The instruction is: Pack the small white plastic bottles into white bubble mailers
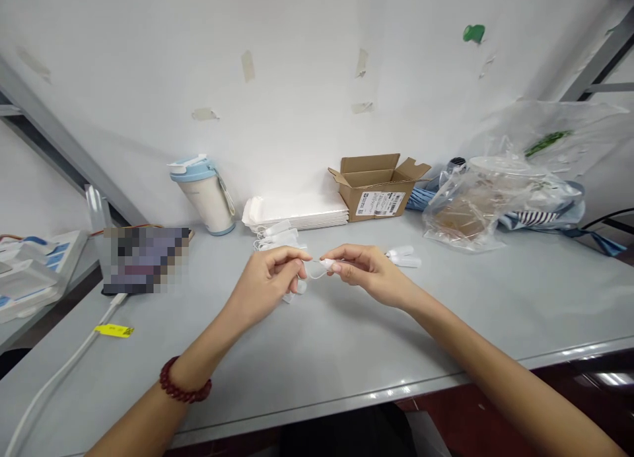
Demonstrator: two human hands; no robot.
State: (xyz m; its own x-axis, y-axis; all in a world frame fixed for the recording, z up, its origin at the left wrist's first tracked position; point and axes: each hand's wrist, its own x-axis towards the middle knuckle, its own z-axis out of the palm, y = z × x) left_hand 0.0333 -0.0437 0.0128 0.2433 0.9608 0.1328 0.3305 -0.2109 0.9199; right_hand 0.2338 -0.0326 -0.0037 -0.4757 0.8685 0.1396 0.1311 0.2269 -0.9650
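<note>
My right hand (371, 272) pinches a small white pointed piece (327, 263), like a cap or nozzle, between thumb and fingertips. From it a thin white cord (317, 276) loops across to my left hand (270, 282), whose thumb and index finger are closed on the cord. Both hands are raised over the grey table, fingertips a short way apart. Behind and below my left hand lies a pile of small translucent white pieces with cords (280, 232), partly hidden by the hand. A few similar translucent pieces (405, 256) rest beyond my right hand.
Against the wall stand a tumbler (205, 196), a stack of white padded sheets or envelopes (297, 211) and an open cardboard box (379, 196). Plastic bags (475, 209) lie at right. A blurred-out device (148, 259) with a white cable (64, 371) and a power strip (44, 272) are at left.
</note>
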